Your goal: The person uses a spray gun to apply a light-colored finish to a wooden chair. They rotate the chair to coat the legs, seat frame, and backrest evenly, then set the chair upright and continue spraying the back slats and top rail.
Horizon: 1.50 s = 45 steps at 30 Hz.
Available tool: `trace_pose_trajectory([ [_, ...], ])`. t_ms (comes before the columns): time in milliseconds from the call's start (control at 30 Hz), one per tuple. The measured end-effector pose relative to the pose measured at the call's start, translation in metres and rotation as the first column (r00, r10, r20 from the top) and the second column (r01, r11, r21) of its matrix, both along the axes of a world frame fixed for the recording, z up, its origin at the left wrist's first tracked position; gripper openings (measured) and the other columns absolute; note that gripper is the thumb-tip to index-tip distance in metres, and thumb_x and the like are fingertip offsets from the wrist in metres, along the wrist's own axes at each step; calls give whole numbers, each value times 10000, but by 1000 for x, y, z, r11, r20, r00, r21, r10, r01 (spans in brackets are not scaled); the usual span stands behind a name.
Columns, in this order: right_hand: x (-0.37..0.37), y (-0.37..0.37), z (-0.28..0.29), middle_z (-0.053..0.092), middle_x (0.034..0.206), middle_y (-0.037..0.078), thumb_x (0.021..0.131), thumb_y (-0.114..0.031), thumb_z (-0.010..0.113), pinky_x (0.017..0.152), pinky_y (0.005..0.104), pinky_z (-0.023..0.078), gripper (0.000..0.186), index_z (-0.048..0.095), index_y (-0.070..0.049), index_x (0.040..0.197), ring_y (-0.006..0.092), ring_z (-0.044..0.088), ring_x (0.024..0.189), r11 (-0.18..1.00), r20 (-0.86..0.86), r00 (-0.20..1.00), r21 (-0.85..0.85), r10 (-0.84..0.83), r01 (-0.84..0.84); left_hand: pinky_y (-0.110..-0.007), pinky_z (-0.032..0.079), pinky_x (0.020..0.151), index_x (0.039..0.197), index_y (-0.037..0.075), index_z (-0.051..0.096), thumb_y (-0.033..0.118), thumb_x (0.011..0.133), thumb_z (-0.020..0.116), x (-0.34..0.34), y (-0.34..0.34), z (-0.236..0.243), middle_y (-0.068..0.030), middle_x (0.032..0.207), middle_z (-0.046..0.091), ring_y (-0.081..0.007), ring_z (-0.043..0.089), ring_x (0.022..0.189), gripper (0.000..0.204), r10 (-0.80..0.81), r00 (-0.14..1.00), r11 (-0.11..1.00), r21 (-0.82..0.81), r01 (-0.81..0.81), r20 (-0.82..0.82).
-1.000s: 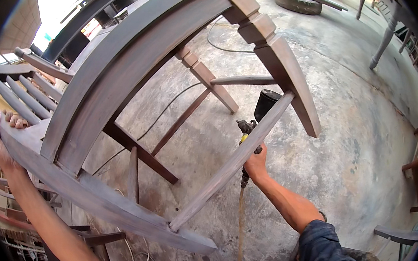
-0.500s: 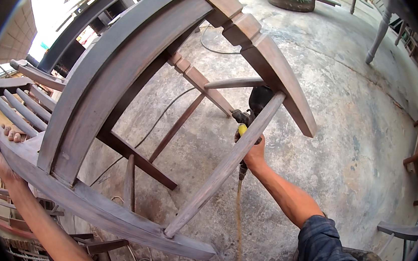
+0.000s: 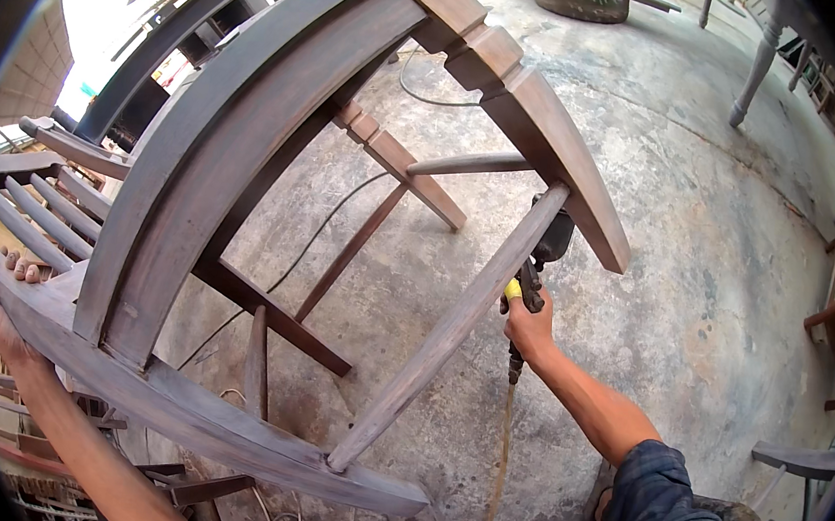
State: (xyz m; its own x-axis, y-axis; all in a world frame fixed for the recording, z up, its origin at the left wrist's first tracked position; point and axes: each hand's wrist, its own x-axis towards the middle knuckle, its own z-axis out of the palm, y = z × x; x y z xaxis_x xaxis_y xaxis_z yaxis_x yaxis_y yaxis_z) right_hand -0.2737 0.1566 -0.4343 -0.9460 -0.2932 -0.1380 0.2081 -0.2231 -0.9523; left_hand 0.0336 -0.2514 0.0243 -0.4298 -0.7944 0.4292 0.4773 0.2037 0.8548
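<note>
Grey-brown wood: we have a wooden frame [image 3: 233,142], likely a chair, tilted in front of us over the concrete floor [image 3: 691,347]. Our left hand [image 3: 6,314] is at the left end of the near curved rail [image 3: 221,422], fingers over the top, thumb on the outer side; that grip is closed round the wood. Our read: it's there to steady the tilt. What carries the frame's weight, we can't tell; the lens bends and cramps that edge.

Our right hand [image 3: 530,329]: grip wrapped round a spray gun [image 3: 531,284], just right of the round rung [image 3: 451,326]. Black cup [image 3: 555,242] up top, presumably for gravity feed; rung hides part of it. Nozzle's hard to make out, so no call on where it points. Hose [image 3: 508,420] hangs from the gun's lower end toward the floor, apart from the rung, probably so it doesn't drag on the wood. Slatted piece [image 3: 39,226] just beyond our left fingers; tyre [image 3: 580,2] well apart.
</note>
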Motion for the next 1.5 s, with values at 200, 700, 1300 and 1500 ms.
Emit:
trace_pose_trajectory([
  [200,2,-8,10,575,726,0,981,-141,594,439,260,373,161,594,-78,1129,70,477,504,999,22,999,-43,30,-29,-308,479,722,1081,82,563,256,984,646,2,-2,1,-20,826,508,-148,515,712,216,-19,999,1000,-14,20,35],
  [700,-17,-24,13,559,704,-14,984,-172,619,408,252,360,157,572,-65,1089,66,464,470,988,6,999,-149,33,-32,-305,489,738,1108,82,550,237,1000,626,-1,-6,-1,-25,855,499,-152,519,734,204,-77,997,997,7,77,13],
  [1300,-2,-16,18,573,714,-10,989,-150,594,412,262,363,120,588,-61,1069,70,480,487,997,96,994,-64,50,-44,-288,484,746,1108,39,521,215,1001,611,1,4,2,-58,914,503,-164,488,774,224,-50,998,997,-58,53,47],
  [1500,-7,-28,24,583,740,-12,936,-131,654,442,247,396,97,586,-87,990,83,530,538,974,12,1000,-225,-1,4,-292,489,743,1123,32,525,210,999,612,-3,7,-2,-61,916,509,-166,489,774,233,-49,998,997,-53,51,33],
])
